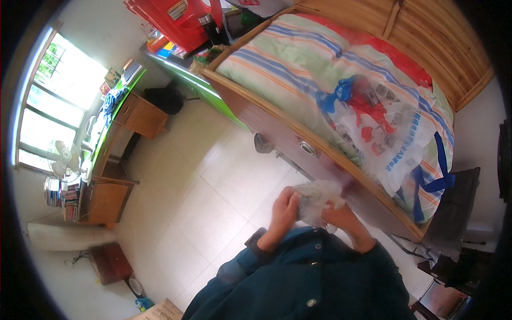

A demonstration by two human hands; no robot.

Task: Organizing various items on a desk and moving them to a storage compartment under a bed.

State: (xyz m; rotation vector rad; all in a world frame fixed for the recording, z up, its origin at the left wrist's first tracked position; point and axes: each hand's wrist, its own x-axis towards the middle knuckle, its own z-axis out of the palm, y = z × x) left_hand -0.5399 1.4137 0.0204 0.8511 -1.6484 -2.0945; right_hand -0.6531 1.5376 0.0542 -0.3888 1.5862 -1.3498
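Note:
A translucent whitish plastic bag (316,197) is bunched up in front of my chest. My left hand (285,209) grips its left side, thumb on top; something darker shows under the plastic there, too blurred to name. On the other side my right hand (343,218) holds the bag's edge, its fingers partly covered by the plastic. Beyond my hands stands a bed with a wooden side rail (304,140). On its striped quilt (276,68) lie several plastic bags, among them a large white one with blue printing (404,140) and a red one (370,106).
Dark blue straps (436,180) lie at the bed's near corner. A red plastic chair (188,24) and a black bottle (210,30) stand at the back. At left are a wooden desk (106,200), a fan (64,158) and a window. A cardboard box (158,312) sits low at left.

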